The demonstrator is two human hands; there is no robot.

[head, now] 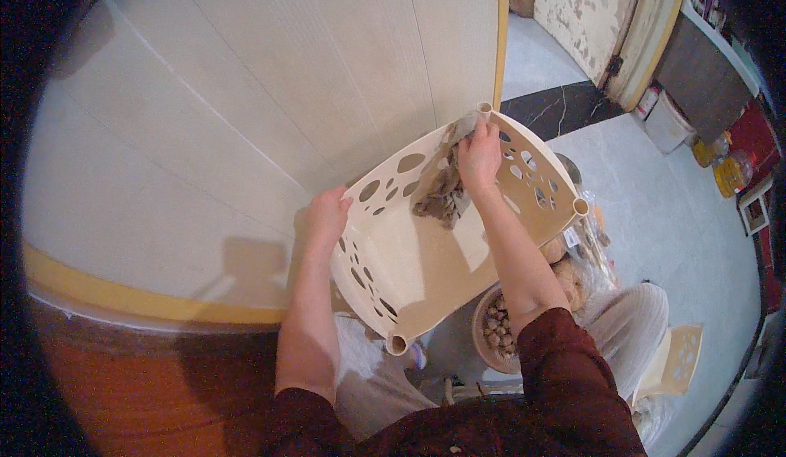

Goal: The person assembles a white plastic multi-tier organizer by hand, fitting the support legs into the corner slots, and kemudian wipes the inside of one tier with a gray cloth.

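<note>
A cream plastic basket tier (393, 260) with oval cut-outs and round corner sockets is tilted in front of me, close to the wall panel. My left hand (328, 214) grips its left corner, fingers over the rim. In my right hand (481, 156) is a crumpled grey-brown cloth (442, 196), pressed at the far rim just below a corner socket. The cloth hangs down inside the basket tier, and its lower end looks dark and dirty.
A round basket (481, 328) of garlic bulbs stands below, beside large brown round things and a clear plastic bag (595, 254). Another cream basket tier (672, 362) sits on the floor at right. Yellow oil bottles (731, 175) and a white bin (668, 122) line the cabinet. A doorway opens ahead.
</note>
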